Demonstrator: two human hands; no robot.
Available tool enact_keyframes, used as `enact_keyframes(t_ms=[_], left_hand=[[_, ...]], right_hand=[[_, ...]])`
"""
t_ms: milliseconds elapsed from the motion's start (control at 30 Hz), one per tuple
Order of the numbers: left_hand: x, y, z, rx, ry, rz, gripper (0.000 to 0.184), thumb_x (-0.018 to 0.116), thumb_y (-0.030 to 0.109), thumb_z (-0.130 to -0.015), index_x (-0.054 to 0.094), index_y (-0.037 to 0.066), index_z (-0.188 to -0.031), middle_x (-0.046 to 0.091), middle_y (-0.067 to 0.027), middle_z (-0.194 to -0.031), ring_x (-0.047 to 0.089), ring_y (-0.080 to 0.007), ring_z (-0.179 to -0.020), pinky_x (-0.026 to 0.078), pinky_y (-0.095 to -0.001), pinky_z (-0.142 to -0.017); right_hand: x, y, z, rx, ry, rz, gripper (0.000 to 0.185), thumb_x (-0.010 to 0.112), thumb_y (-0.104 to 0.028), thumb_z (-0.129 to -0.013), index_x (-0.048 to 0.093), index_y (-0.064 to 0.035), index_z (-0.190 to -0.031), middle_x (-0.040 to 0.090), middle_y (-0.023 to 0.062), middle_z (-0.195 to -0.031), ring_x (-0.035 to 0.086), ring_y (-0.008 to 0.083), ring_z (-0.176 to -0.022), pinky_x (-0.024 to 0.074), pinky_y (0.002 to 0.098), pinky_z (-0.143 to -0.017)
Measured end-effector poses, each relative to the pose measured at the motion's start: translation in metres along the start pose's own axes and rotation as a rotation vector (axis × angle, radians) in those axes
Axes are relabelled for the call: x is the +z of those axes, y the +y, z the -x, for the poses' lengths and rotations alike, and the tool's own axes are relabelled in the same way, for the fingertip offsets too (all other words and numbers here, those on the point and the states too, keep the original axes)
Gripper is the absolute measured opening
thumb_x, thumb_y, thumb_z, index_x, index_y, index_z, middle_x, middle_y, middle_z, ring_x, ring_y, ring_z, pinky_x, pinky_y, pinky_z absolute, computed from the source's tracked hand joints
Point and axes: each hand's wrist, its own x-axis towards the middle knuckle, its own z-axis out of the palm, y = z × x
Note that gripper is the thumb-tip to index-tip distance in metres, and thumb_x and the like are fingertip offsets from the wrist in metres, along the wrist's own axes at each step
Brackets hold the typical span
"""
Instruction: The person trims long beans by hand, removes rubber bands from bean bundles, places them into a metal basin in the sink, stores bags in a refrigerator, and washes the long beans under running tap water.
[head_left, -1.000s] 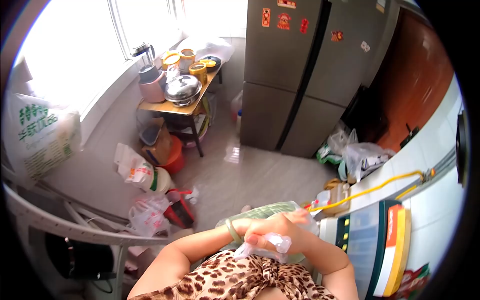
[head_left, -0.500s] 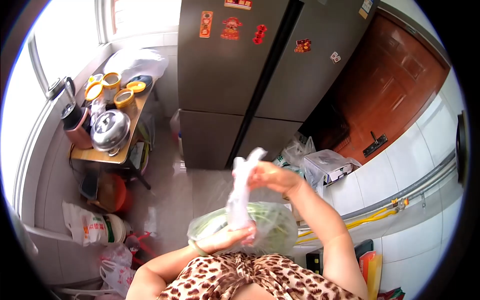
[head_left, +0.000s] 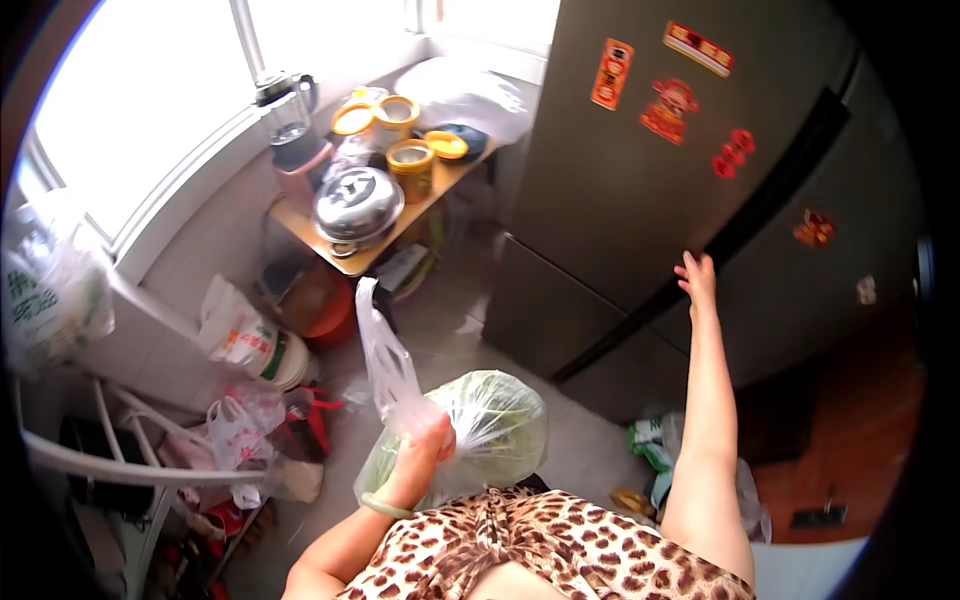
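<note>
My left hand [head_left: 428, 447] is closed around the twisted neck of a clear plastic bag [head_left: 510, 420]. Pale green, leafy-looking vegetables fill the bag, and its loose white top sticks up above my fist. A pale bangle circles that wrist. My right hand [head_left: 699, 280] is stretched out to the grey refrigerator [head_left: 590, 190], its fingers apart beside the dark vertical groove between the doors. Whether the fingertips touch the door I cannot tell. The doors are closed and carry red and gold stickers.
A small wooden table [head_left: 345, 262] by the window holds a lidded steel pot [head_left: 358, 208], a blender [head_left: 290, 135] and yellow-lidded jars. Bags and a white bucket [head_left: 290, 362] stand on the floor at left. A metal rack [head_left: 140, 462] is at lower left; a brown door [head_left: 840, 450] at right.
My right hand has left the bag's top and reached out to the refrigerator. My left hand still grips the bag's neck. The view has turned left, toward the table and window.
</note>
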Motion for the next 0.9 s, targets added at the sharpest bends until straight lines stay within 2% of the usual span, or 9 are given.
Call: enact_keyframes(t_ms=[33, 133, 300, 400, 600, 700, 767, 833, 900], left_hand=[[0.0, -0.004, 0.003, 0.012, 0.082, 0.047, 0.033, 0.048, 0.021, -0.096, 0.04, 0.011, -0.065, 0.036, 0.0035, -0.056, 0.031, -0.0078, -0.049, 0.025, -0.0247, -0.047], [-0.001, -0.009, 0.017, 0.041, 0.2, 0.119, 0.032, 0.049, 0.02, -0.096, 0.041, 0.012, -0.066, 0.036, 0.0041, -0.055, 0.03, -0.0073, -0.048, 0.024, -0.0244, -0.046], [0.001, -0.01, 0.039, 0.06, 0.256, 0.107, 0.029, 0.05, 0.02, -0.095, 0.043, 0.011, -0.068, 0.037, 0.0041, -0.056, 0.032, -0.0066, -0.049, 0.024, -0.0241, -0.046], [0.001, -0.016, 0.053, 0.043, 0.309, 0.086, 0.038, 0.048, 0.021, -0.095, 0.035, 0.012, -0.06, 0.032, 0.0025, -0.053, 0.028, -0.0087, -0.048, 0.023, -0.025, -0.047], [-0.013, -0.017, 0.069, 0.034, 0.209, 0.061, 0.038, 0.048, 0.02, -0.095, 0.035, 0.012, -0.06, 0.031, 0.0025, -0.054, 0.028, -0.0091, -0.048, 0.023, -0.0254, -0.047], [-0.02, -0.024, 0.072, 0.062, 0.166, 0.159, 0.024, 0.052, 0.017, -0.094, 0.046, 0.011, -0.071, 0.04, 0.004, -0.06, 0.034, -0.0068, -0.052, 0.027, -0.0243, -0.049], [-0.018, -0.02, 0.072, 0.029, 0.21, 0.098, 0.039, 0.047, 0.021, -0.096, 0.034, 0.012, -0.06, 0.03, 0.0025, -0.054, 0.028, -0.0089, -0.049, 0.023, -0.0255, -0.048], [-0.021, -0.024, 0.072, -0.017, 0.179, 0.085, 0.042, 0.047, 0.024, -0.096, 0.032, 0.013, -0.059, 0.029, 0.0028, -0.053, 0.028, -0.0089, -0.049, 0.022, -0.0256, -0.048], [-0.026, -0.029, 0.067, 0.011, 0.114, 0.056, 0.045, 0.047, 0.027, -0.096, 0.03, 0.013, -0.057, 0.028, 0.0031, -0.053, 0.027, -0.0091, -0.049, 0.021, -0.0261, -0.048]], right_hand=[[0.009, -0.006, 0.0, 0.029, -0.012, 0.029, 0.038, 0.061, -0.032, -0.09, 0.052, -0.0044, -0.114, 0.062, 0.0052, -0.101, 0.063, 0.0118, -0.07, 0.0468, 0.0243, -0.058], [0.01, 0.003, -0.004, -0.153, 0.078, 0.168, 0.035, 0.061, -0.033, -0.09, 0.055, -0.0002, -0.102, 0.062, 0.0069, -0.088, 0.06, 0.0129, -0.055, 0.0453, 0.0267, -0.049], [0.013, -0.006, 0.008, -0.088, 0.092, 0.148, 0.033, 0.061, -0.032, -0.09, 0.056, -0.0011, -0.1, 0.061, 0.0054, -0.084, 0.054, 0.0106, -0.051, 0.0423, 0.0248, -0.045], [0.013, -0.012, 0.018, -0.083, 0.102, 0.168, 0.033, 0.062, -0.031, -0.089, 0.056, -0.0013, -0.101, 0.061, 0.0056, -0.084, 0.053, 0.0104, -0.051, 0.0411, 0.0244, -0.044], [0.025, -0.008, 0.074, -0.184, 0.114, 0.156, 0.031, 0.066, -0.032, -0.086, 0.06, -0.0032, -0.095, 0.062, 0.0011, -0.076, 0.051, 0.007, -0.048, 0.0401, 0.0221, -0.044], [0.046, -0.012, 0.127, -0.269, 0.07, 0.088, 0.026, 0.064, -0.025, -0.089, 0.058, -0.0013, -0.097, 0.062, 0.0032, -0.076, 0.056, 0.0079, -0.05, 0.0412, 0.0221, -0.044], [0.058, -0.031, 0.17, -0.274, -0.063, 0.027, 0.03, 0.063, -0.019, -0.089, 0.057, 0.005, -0.106, 0.065, 0.0119, -0.091, 0.062, 0.0141, -0.06, 0.0517, 0.0263, -0.053], [0.073, -0.031, 0.197, -0.414, -0.162, -0.037, 0.035, 0.062, -0.018, -0.09, 0.054, 0.0048, -0.115, 0.065, 0.0137, -0.099, 0.065, 0.0159, -0.069, 0.0535, 0.0278, -0.059], [0.078, -0.042, 0.219, -0.35, -0.284, 0.166, 0.041, 0.061, -0.021, -0.088, 0.052, 0.0009, -0.121, 0.065, 0.0158, -0.106, 0.068, 0.021, -0.076, 0.0529, 0.0331, -0.074]])
